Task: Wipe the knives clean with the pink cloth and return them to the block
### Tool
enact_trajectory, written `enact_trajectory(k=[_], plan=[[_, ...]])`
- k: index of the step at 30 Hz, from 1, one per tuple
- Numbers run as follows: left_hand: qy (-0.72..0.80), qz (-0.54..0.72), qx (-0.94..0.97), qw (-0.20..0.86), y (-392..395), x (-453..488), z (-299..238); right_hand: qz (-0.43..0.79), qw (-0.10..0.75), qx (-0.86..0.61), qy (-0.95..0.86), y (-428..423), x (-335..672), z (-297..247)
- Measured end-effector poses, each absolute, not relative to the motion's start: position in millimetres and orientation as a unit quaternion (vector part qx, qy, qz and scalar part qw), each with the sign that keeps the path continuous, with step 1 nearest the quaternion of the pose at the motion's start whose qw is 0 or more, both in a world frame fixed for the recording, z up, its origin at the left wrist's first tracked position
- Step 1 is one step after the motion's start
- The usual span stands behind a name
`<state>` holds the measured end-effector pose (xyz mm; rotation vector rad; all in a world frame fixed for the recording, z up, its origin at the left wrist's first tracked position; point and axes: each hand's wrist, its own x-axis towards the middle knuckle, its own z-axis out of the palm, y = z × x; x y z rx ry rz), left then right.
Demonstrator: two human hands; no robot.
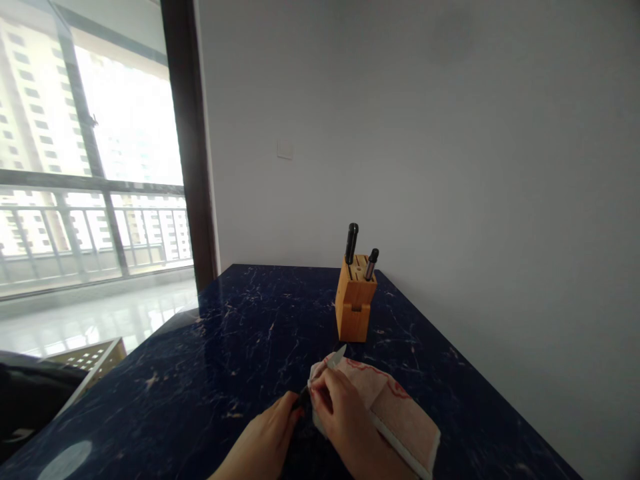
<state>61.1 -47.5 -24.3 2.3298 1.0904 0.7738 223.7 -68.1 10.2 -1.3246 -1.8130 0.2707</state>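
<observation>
My left hand (267,433) is closed around the black handle of a small knife (339,356), whose blade points up and away to the right. In my right hand (343,417) is part of a pinkish cloth (403,423) with a red pattern and a pale edge. The fingers pinch it around the blade near the handle, so that part of the blade is hidden. The rest of the cloth spreads to the right, below and beside my right hand. Just beyond the blade tip stands a wooden knife block (354,310), upright, with two black-ended handles sticking out of its top.
The dark blue, marble-patterned table (250,333) reaches to the grey wall (425,167) at the back and right. A light perforated chair back (95,363) with dark fabric (30,400) on it is at the left edge. A window with a railing lies beyond.
</observation>
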Motion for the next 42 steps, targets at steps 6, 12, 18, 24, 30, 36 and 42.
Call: enact_trajectory(k=[6,12,18,24,30,36,42], plan=[[0.398,0.286,0.844,0.218,-49,62,-21,0.135,0.443,-0.519,-0.718,-69,224,10],[0.397,0.294,0.842,0.218,-48,63,-24,0.143,0.422,-0.538,-0.715,-71,221,13],[0.401,0.291,0.836,0.234,-48,63,-21,0.137,0.428,-0.531,-0.718,-70,222,12],[0.404,0.279,0.841,0.226,-47,62,-21,0.12,0.448,-0.525,-0.713,-69,220,8],[0.394,0.278,0.846,0.229,-47,61,-19,0.064,0.466,-0.544,-0.694,-59,232,8],[0.403,0.27,0.843,0.232,-51,62,-15,0.07,0.482,-0.596,-0.638,-52,255,15],[0.395,0.284,0.84,0.239,-50,61,-18,0.099,0.534,-0.58,-0.607,-46,270,18]])
